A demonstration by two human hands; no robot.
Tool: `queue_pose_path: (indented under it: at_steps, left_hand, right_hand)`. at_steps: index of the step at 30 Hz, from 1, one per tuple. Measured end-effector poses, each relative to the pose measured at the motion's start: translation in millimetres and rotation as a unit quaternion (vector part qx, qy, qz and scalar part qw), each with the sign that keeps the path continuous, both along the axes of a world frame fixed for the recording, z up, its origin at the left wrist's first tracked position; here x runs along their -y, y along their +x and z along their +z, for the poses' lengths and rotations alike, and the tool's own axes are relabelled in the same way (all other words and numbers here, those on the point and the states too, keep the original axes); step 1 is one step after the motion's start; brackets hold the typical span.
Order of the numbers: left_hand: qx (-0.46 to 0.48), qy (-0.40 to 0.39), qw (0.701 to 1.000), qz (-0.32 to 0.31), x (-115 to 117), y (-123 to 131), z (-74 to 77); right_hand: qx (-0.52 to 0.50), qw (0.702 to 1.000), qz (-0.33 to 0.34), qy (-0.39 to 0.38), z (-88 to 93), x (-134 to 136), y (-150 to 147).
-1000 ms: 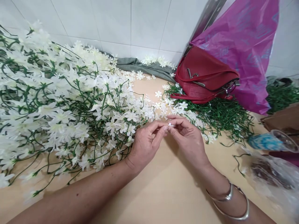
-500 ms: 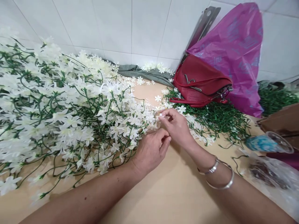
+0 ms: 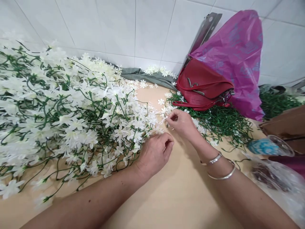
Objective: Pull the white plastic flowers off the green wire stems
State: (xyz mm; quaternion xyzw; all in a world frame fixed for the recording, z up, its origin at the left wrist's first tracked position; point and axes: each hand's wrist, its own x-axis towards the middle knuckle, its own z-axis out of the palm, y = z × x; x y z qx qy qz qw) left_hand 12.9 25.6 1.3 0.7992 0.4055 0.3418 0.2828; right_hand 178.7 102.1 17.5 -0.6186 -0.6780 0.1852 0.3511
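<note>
A big heap of white artificial flowers (image 3: pixel 76 124) on green stems covers the left of the table. At its right edge my left hand (image 3: pixel 156 152) is closed, thumb against the curled fingers; what they hold, if anything, is hidden. My right hand (image 3: pixel 182 124), with bangles on its wrist, is pinched just beyond it, over loose white petals and thin white stamens. Whatever sits between those fingertips is too small to make out. Right of that hand lies a pile of green stems (image 3: pixel 224 124) without many blossoms.
A red handbag (image 3: pixel 205 84) rests on the green stems, with a purple plastic bag (image 3: pixel 245 63) behind it. At the right are a blue-and-white cup (image 3: pixel 264 147), a clear plastic bag (image 3: pixel 274 178) and a cardboard box (image 3: pixel 286 124). A grey cloth (image 3: pixel 145 75) lies along the tiled wall.
My right hand has shifted slightly right, away from my left hand, still pinched. A small white piece seen at its fingertips is less visible. My left hand has hardly moved.
</note>
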Motion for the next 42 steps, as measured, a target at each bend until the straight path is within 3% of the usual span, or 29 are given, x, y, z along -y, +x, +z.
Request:
queue_pose_path:
  at_steps: [5,7,10,14,20,27,32,35,38,42]
  left_hand:
    - [-0.007,0.006,1.0,-0.008,0.2,0.5,-1.4]
    - [-0.008,0.014,1.0,-0.016,1.0,0.9,-1.9]
    - [-0.017,0.039,0.999,-0.029,2.9,2.2,-3.1]
    - [-0.037,0.085,0.993,-0.071,5.6,5.0,-5.4]
    - [-0.033,0.082,0.994,-0.063,5.0,4.5,-6.6]
    - [0.037,0.009,0.999,-0.038,1.8,1.7,-3.4]
    - [0.119,-0.014,0.993,-0.001,-0.6,0.8,-5.5]
    - [0.137,-0.007,0.991,0.006,-1.2,1.2,-7.0]
    - [0.115,0.01,0.993,0.006,-1.4,1.7,-7.3]
    - [0.095,0.012,0.995,0.007,-1.9,1.3,-6.4]
  right_hand:
    - [-0.204,0.979,0.011,-0.007,6.0,18.1,19.5]
    - [-0.226,0.974,0.015,-0.009,9.2,24.2,25.8]
    - [-0.19,0.982,0.015,0.0,10.7,24.7,24.2]
    - [0.04,0.999,-0.008,-0.012,7.0,9.5,-3.0]
    - [0.143,0.989,-0.039,-0.005,9.2,-9.9,-30.2]
    - [0.158,0.985,-0.076,-0.002,8.6,1.7,1.5]
    - [-0.002,0.993,-0.079,0.084,1.7,12.7,22.2]
    - [-0.066,0.99,-0.056,0.108,1.7,11.8,17.3]
    - [0.022,0.998,-0.025,0.049,4.2,4.6,-3.6]
    - [0.142,0.989,-0.036,-0.003,8.0,-9.5,-31.8]
